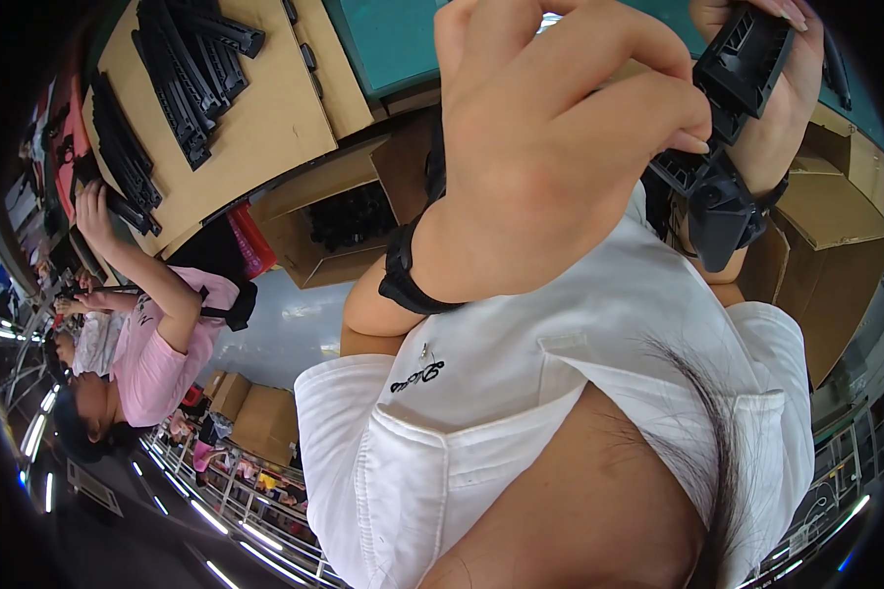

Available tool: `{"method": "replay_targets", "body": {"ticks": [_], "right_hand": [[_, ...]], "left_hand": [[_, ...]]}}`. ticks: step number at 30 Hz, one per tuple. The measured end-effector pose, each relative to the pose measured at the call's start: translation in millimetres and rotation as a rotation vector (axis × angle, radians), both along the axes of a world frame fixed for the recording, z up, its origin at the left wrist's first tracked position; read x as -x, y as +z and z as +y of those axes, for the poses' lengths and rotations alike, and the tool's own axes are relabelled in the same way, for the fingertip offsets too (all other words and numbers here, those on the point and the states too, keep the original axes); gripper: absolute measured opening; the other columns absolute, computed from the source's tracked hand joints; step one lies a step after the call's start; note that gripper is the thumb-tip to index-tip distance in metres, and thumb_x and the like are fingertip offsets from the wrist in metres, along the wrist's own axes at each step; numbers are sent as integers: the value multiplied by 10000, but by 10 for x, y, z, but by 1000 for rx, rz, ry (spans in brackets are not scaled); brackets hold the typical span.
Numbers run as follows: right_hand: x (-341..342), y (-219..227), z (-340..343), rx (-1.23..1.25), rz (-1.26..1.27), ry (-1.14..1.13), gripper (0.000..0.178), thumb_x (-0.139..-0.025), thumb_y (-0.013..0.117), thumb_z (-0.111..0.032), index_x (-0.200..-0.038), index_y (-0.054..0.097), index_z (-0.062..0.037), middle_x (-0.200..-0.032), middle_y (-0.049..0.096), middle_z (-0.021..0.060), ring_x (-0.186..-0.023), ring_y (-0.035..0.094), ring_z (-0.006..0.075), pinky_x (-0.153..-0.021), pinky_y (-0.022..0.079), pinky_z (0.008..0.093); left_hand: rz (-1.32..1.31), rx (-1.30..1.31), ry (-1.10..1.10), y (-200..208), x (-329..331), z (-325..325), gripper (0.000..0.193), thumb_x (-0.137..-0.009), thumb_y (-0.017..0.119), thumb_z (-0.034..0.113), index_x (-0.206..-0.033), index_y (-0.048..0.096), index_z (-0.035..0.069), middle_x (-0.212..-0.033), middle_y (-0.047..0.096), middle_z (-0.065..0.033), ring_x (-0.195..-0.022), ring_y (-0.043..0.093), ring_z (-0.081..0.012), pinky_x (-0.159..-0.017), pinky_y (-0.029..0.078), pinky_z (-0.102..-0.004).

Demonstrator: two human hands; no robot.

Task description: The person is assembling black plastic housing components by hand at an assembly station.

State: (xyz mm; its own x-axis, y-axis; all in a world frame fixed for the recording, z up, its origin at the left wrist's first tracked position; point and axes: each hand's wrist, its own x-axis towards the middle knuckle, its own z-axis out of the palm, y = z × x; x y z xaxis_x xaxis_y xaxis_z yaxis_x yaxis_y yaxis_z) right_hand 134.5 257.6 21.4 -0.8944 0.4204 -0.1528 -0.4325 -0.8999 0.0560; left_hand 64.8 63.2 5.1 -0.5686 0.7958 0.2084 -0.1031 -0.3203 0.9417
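Note:
My left hand (550,167) is large in the middle, with a black band (400,270) round its wrist. Its fingers are curled, and a fingertip rests against a black plastic part (746,61) with a hollow, ribbed end. At the upper right, my right hand (794,74) grips that same part, thumb over its end. The part's lower stretch is partly hidden behind my left fingers. Strapped to my right wrist is a dark device (722,211). What lies inside my left palm cannot be seen.
Several long black plastic strips (177,88) lie on a tan tabletop (275,108) at the upper left. A green mat (388,44) borders it. An open carton (309,231) of black parts stands below; another carton (835,216) is at right. A co-worker in pink (162,344) reaches in from the left.

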Motion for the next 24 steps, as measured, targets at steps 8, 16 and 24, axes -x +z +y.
{"method": "replay_targets", "body": {"ticks": [8,16,24], "right_hand": [[-19,-2,5,1,-14,4,252,-998,557,-77,-751,510,-53,-680,541,19,-617,559,119,-687,534,258],[-20,15,1,27,10,26,253,-995,556,-77,-748,507,-50,-683,538,22,-621,557,120,-693,534,259],[-30,5,26,28,12,17,249,-987,561,-79,-747,504,-45,-686,534,25,-628,554,121,-698,533,257]], "left_hand": [[-72,21,-13,14,-2,-17,192,-878,679,-52,-1061,680,4,-1018,705,-112,-993,667,-254,-859,504,-346],[-144,38,-34,28,-39,0,197,-880,680,-51,-1069,678,5,-1016,704,-111,-991,666,-254,-858,504,-345],[-217,55,-47,20,-22,13,202,-882,681,-50,-1076,676,5,-1015,704,-110,-990,666,-253,-856,505,-345]]}}
